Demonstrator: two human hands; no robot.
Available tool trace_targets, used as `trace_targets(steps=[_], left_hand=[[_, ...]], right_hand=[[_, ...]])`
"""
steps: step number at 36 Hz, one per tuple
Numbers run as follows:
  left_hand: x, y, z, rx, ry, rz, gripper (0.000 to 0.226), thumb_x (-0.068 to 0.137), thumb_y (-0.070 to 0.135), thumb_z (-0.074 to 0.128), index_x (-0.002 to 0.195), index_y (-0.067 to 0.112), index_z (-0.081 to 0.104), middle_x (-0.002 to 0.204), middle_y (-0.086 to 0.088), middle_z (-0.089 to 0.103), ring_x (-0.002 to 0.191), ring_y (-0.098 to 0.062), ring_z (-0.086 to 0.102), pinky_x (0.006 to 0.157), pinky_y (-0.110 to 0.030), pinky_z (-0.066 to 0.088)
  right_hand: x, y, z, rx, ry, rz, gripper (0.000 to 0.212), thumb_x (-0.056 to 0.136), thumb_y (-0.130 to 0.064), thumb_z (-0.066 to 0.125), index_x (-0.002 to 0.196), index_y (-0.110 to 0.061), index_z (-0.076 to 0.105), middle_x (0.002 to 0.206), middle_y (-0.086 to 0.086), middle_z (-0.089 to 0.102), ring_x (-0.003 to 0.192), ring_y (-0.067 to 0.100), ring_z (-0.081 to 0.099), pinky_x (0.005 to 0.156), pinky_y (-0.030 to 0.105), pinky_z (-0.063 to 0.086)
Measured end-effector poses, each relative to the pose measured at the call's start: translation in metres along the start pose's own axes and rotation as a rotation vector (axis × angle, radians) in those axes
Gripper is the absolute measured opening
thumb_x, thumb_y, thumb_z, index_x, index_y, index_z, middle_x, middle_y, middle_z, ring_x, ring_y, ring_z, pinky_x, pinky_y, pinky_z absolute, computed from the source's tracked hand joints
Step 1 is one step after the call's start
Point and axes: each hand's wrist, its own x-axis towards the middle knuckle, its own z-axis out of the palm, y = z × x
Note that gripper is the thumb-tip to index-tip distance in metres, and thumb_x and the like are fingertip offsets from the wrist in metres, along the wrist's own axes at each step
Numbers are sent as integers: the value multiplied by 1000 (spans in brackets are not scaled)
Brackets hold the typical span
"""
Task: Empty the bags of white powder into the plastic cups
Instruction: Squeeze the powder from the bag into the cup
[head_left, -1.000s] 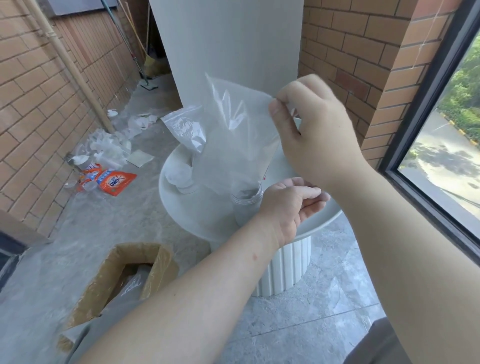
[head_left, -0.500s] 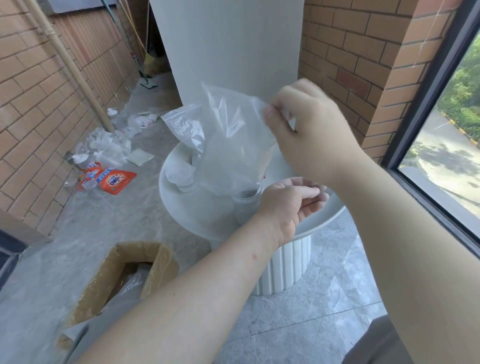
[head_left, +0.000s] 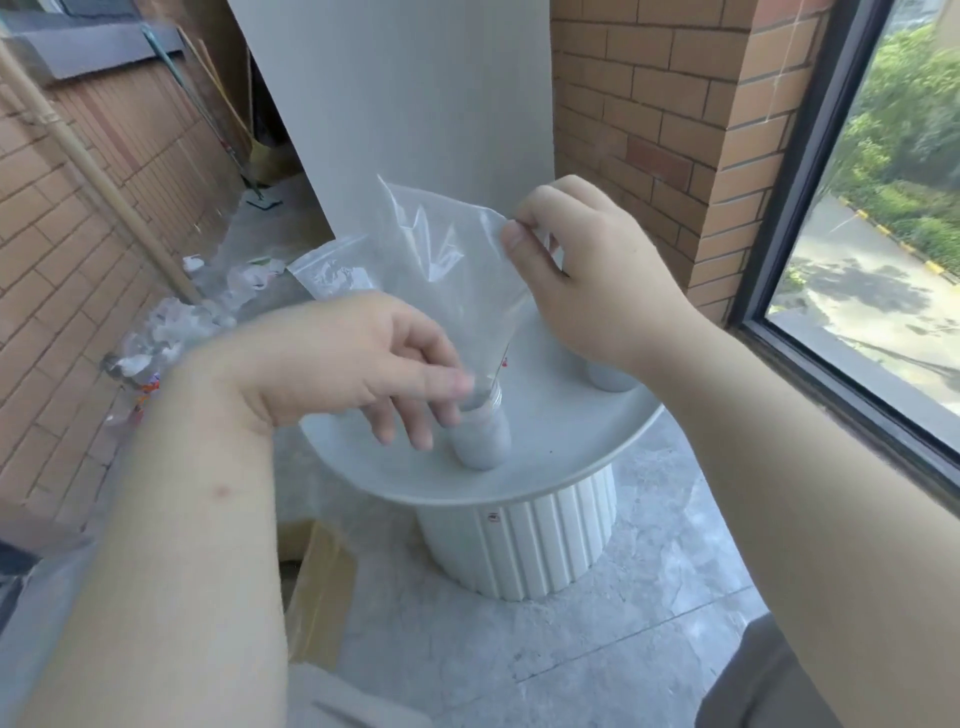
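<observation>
Since a moment ago the left hand (head_left: 358, 364) has come off the plastic cup (head_left: 480, 434) and now floats just left of it, fingers loose and mostly straight, holding nothing. That cup stands on the round white table (head_left: 519, 493) and looks full of white powder. Above it hangs the clear bag (head_left: 447, 270), nearly empty, its low tip at the cup's mouth. To do this well, keep that tip inside and shake gently so nothing spills. Further right, the right hand (head_left: 592, 291) pinches the bag's top corner, lifted high.
</observation>
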Motion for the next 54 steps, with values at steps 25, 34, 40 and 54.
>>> trace_targets(steps=[25,34,40,54], left_hand=[[64,-41,24,-438,1245,519,30,100,23,55,70,23,51,59,21,54,60,2,46,64,-16,37],[67,-41,35,-399,1393,466,32,102,20,51,72,27,44,58,28,52,60,5,47,62,-11,34],[70,-42,41,-408,1479,435,22,103,16,49,82,10,49,68,17,50,63,7,50,64,-9,35],[79,-50,37,-481,1541,361,28,102,24,46,74,24,45,69,13,48,62,0,45,65,-17,38]], right_hand=[[-58,-6,31,242,-116,576,59,101,-43,52,154,-24,35,138,-6,49,108,-2,54,89,11,43],[-101,-15,49,-69,-481,375,75,88,-23,59,157,-22,28,160,6,27,145,27,30,117,38,31],[-100,-23,49,-190,-457,324,74,86,-23,55,155,-28,27,160,4,26,140,28,34,109,43,35],[-92,-19,44,-54,-423,466,73,87,-23,58,155,-31,31,159,1,28,144,25,30,115,42,32]])
